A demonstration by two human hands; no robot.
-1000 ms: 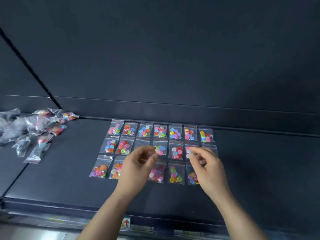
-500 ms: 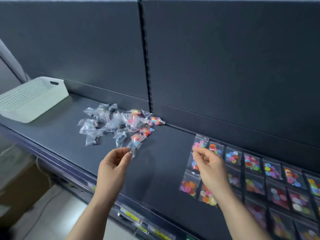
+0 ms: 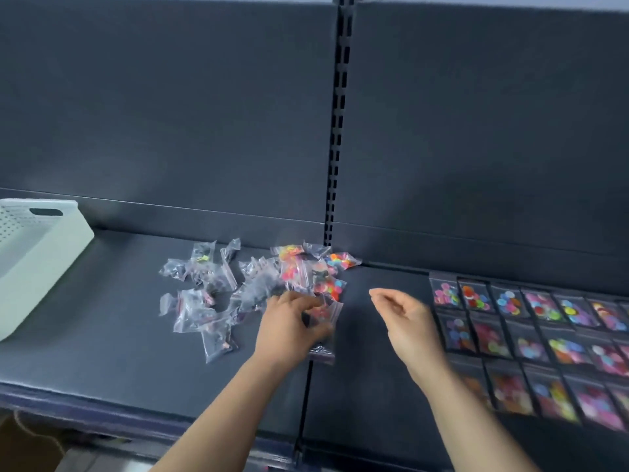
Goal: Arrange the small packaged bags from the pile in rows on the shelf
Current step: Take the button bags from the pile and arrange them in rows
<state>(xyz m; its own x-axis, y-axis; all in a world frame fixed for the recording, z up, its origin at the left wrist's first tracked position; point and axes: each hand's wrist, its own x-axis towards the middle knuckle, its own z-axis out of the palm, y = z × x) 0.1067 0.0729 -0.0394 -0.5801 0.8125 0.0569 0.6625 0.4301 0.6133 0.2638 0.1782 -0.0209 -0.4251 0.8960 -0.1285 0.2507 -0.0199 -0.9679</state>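
Just right of the white basket [image 3: 41, 267], we close our left hand [image 3: 292, 330] on a bag [image 3: 323, 313] at the pile [image 3: 252, 287], right hand [image 3: 406, 320] loosely curled and empty beside it; it looks light, crinkly and slippery, best pinched at its flat edge.

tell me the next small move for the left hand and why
Probably close the left hand on one bag at the pile edge and lift it clear: its fingers are already curled over that bag, while the right hand hangs empty beside the rows.
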